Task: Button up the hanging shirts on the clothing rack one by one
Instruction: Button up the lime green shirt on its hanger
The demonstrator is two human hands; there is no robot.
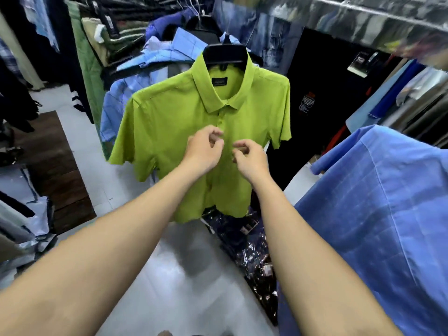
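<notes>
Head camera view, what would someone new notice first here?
A lime green shirt hangs on a black hanger at centre, bright against the blue shirts behind it. Both hands work at its front placket, left hand and right hand, fingers curled at the cloth. A large blue shirt fills the right foreground.

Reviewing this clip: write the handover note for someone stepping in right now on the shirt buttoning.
Left hand: fingers curled at the placket of the green shirt, mid-chest; whether it pinches cloth is unclear.
Right hand: the same, just across the placket.
The green shirt hangs facing you on a black hanger.
Done: collar and upper placket look closed.
Left: buttons from the hands down, then the light blue shirts behind.
</notes>
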